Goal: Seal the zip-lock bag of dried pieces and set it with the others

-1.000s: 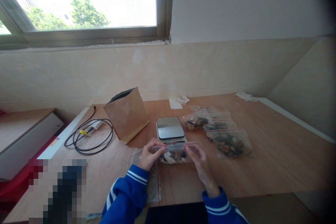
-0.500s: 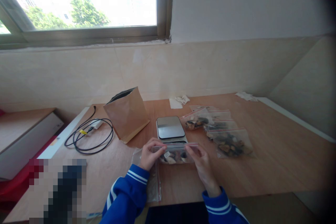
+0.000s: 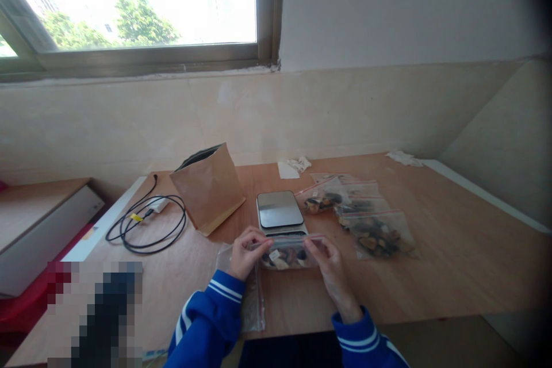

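A clear zip bag (image 3: 282,261) with dark and tan pieces, perhaps stones, and a small white tag inside is held up by its top edge. My left hand (image 3: 248,253) pinches the left end of that edge between thumb and fingers. At the opposite end, my right hand (image 3: 325,259) pinches the same strip. Just behind the bag is a digital scale (image 3: 280,210) with a bare metal plate; its front part is partly hidden. Under my left wrist lies a flat clear zip bag (image 3: 253,307) on the table.
Several filled zip bags (image 3: 379,236) lie right of the scale. An open brown paper pouch (image 3: 211,187) stands at the left, beside a coiled black cable (image 3: 146,224) and white adapter (image 3: 158,204). Crumpled tissue (image 3: 302,164) lies near the wall. The table (image 3: 452,276) ends close to my body.
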`<state>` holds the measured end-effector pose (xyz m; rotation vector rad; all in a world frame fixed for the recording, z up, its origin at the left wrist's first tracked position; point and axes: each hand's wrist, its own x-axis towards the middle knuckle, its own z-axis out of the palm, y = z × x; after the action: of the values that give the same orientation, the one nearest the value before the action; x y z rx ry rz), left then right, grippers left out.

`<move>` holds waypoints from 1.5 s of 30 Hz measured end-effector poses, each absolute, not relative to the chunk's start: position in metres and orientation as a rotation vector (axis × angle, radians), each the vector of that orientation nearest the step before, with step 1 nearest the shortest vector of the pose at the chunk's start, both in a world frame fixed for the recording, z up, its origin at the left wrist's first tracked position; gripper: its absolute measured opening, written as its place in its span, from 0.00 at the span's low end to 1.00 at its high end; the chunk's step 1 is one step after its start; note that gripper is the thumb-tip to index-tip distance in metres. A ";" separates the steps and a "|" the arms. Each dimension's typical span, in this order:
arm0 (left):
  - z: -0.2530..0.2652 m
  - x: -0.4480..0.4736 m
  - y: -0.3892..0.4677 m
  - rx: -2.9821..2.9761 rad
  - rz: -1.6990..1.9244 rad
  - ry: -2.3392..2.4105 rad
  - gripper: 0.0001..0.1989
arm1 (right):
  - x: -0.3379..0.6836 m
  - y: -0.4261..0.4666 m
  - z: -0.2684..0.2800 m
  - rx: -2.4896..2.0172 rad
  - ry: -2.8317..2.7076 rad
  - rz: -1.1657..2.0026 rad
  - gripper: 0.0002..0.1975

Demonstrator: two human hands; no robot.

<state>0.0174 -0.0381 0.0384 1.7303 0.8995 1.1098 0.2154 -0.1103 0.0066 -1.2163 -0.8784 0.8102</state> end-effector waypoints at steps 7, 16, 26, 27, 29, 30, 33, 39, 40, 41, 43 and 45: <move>0.041 0.018 -0.040 1.737 1.041 0.880 0.13 | 0.216 -0.108 -0.003 -1.176 -0.816 0.853 0.16; 0.036 0.017 -0.039 1.762 1.073 0.865 0.10 | 0.216 -0.111 -0.001 -1.137 -0.905 0.887 0.13; 0.037 0.017 -0.039 1.757 1.141 0.868 0.11 | 0.216 -0.113 0.006 -1.153 -0.997 0.858 0.13; 0.037 0.018 -0.039 1.755 1.138 0.867 0.11 | 0.215 -0.113 0.007 -1.154 -0.999 0.861 0.13; 0.038 0.018 -0.040 1.741 1.114 0.861 0.10 | 0.214 -0.113 0.009 -1.164 -0.992 0.866 0.14; 0.038 0.018 -0.040 1.722 1.089 0.854 0.10 | 0.213 -0.113 0.010 -1.172 -0.991 0.864 0.15; 0.039 0.020 -0.042 1.625 0.968 0.835 0.14 | 0.211 -0.113 0.011 -1.199 -1.006 0.838 0.15; 0.040 0.023 -0.043 1.700 1.005 0.814 0.11 | 0.209 -0.113 0.012 -1.218 -1.014 0.814 0.12; 0.039 0.023 -0.043 1.722 1.035 0.815 0.11 | 0.209 -0.113 0.012 -1.214 -1.014 0.816 0.11; 0.038 0.023 -0.043 1.741 1.063 0.816 0.11 | 0.209 -0.113 0.011 -1.211 -1.011 0.816 0.11; 0.037 0.024 -0.043 1.776 1.114 0.815 0.10 | 0.209 -0.113 0.011 -1.207 -1.006 0.813 0.11; 0.036 0.024 -0.043 1.804 1.153 0.814 0.09 | 0.209 -0.112 0.011 -1.200 -1.003 0.803 0.11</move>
<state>0.0244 -0.0434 0.0359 1.8036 0.8140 1.1532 0.2090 -0.1125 0.0107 -1.2002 -1.0027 0.8026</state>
